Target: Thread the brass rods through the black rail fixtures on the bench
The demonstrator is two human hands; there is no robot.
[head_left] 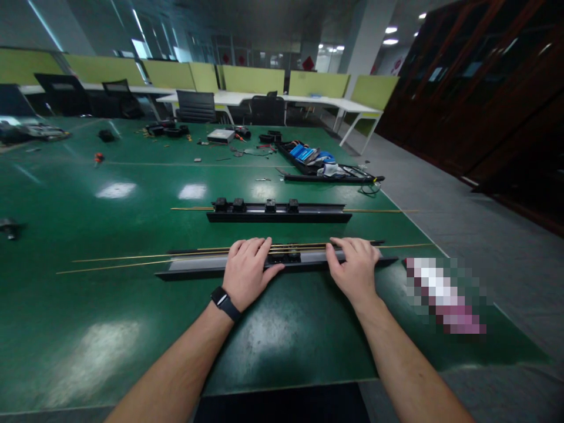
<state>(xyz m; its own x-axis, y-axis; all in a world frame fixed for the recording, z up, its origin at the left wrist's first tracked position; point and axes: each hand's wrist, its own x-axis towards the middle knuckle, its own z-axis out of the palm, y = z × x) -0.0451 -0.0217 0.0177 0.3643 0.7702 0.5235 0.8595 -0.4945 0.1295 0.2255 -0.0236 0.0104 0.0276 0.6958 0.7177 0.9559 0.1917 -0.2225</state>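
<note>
At the near side of the green table (273, 352), a dark watch (219, 298) is worn above the left hand (247, 267), while a pixelated object (445, 294) is laid to the right, its nature hidden. Both that hand and the right hand (356, 267) are set palm-down over a black channel (194, 274), with fingers bent across thin gold rods (308, 248). Whether either grip is closed on the rods or merely laid over them cannot be told. The rods are stretched lengthwise along the channel, with ends carried past it on both sides; dark blocks (293, 256) are partly seen between the hands. The step in hand is judged to be the lining-up of the rods; a light, even hold at two spots seems called for, so that the long ends are not bent. Farther off, four blocks (270, 205) are seated in a second channel (279, 218). Beyond, blue pieces (304, 154) are heaped behind a black bar (330, 178). Farthest away, chairs (196, 107) are ranged before yellow-green partitions (253, 79).
</note>
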